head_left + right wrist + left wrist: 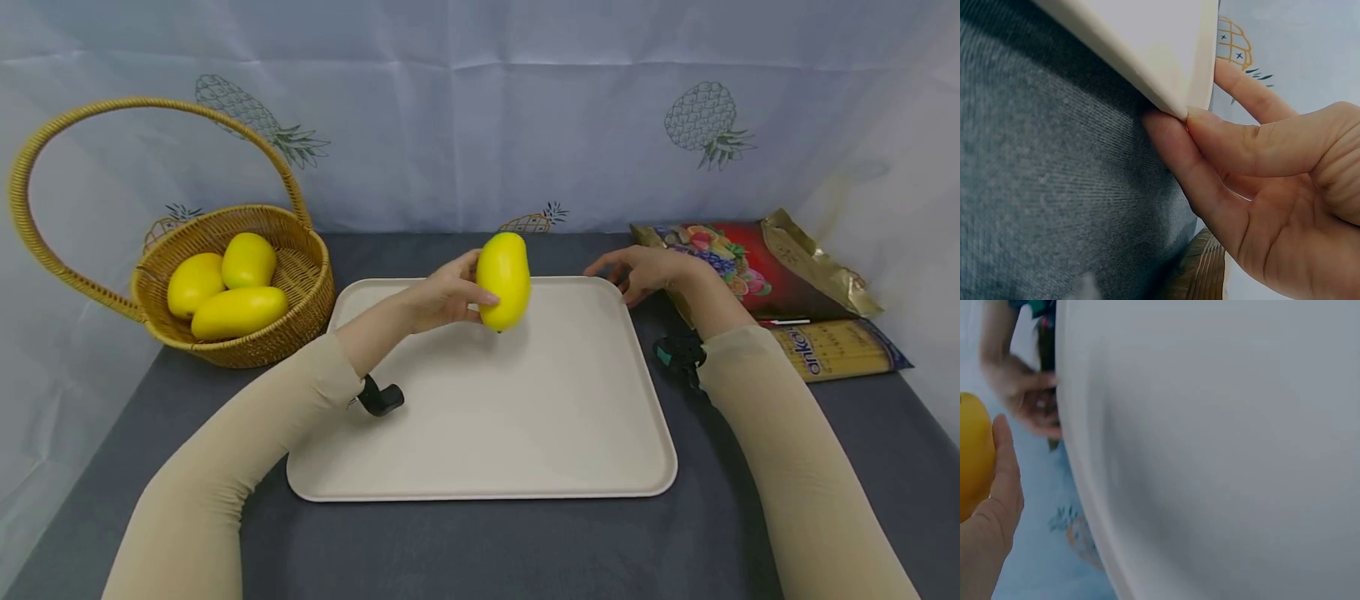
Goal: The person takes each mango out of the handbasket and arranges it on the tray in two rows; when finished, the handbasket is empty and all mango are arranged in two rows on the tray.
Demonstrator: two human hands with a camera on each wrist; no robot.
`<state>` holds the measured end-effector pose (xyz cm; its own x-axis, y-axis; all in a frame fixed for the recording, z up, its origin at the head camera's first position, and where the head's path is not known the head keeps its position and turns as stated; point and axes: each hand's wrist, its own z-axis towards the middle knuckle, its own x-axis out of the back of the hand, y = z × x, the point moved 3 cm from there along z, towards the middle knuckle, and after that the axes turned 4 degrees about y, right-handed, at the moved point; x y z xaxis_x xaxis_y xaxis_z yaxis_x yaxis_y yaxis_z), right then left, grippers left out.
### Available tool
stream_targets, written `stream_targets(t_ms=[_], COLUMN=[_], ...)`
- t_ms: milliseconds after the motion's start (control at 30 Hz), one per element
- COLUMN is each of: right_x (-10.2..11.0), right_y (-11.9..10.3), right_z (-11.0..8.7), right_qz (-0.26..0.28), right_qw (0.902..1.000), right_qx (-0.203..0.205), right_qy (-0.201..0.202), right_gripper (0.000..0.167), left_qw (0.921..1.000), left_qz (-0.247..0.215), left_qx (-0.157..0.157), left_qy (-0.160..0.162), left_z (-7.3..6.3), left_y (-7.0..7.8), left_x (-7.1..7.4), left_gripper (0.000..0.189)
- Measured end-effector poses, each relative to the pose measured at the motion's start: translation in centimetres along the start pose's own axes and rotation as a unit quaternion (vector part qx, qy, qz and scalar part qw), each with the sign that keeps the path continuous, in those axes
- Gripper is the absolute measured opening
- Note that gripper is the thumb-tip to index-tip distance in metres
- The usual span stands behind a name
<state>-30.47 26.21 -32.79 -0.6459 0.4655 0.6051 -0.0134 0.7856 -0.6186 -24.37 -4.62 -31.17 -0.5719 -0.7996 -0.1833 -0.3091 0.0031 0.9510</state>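
Observation:
My left hand (444, 298) grips a yellow mango (504, 282), holding it upright above the far part of a cream-coloured tray (517, 417). In the left wrist view, the mango (974, 459) is cut off by the picture's edge and one finger lies along its side. At the far right corner of the tray is my right hand (651, 271). The right wrist view shows its thumb and a finger pinching that corner of the tray (1166, 81). Three more mangoes (240, 312) lie in a wicker basket (318, 304) at the left.
The basket's tall handle (150, 102) arches up and leans left. Behind my right forearm lie a red and gold bag (795, 267) and a yellow packet (847, 350). A pale cloth (480, 150) with pineapple prints hangs behind the dark grey table (480, 550).

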Motion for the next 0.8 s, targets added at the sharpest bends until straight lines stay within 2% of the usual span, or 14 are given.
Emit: stream_targets(t_ms=[133, 300, 533, 800], right_x=[-0.1, 0.0, 0.0, 0.0], right_y=[0.0, 0.1, 0.1, 0.1], right_z=[0.1, 0.1, 0.1, 0.1], right_qz=[-0.003, -0.006, -0.007, -0.012], right_qw=[1.0000, 1.0000, 1.0000, 0.9999], right_qx=[-0.008, -0.004, -0.001, 0.000], right_qy=[0.001, -0.002, 0.000, -0.003], right_gripper=[0.070, 0.071, 0.073, 0.073], left_qw=[0.9991, 0.9958, 0.9939, 0.9903], left_qz=[-0.034, -0.059, -0.015, 0.018], left_qx=[0.026, 0.052, 0.060, 0.061], left_qy=[0.004, 0.047, 0.091, 0.123], left_z=[1.3, 2.8, 4.4, 5.3], left_y=[-1.4, -2.6, -3.5, -4.2], left_x=[-1.7, -3.4, -5.2, -5.8], left_gripper=[0.075, 0.067, 0.055, 0.064])
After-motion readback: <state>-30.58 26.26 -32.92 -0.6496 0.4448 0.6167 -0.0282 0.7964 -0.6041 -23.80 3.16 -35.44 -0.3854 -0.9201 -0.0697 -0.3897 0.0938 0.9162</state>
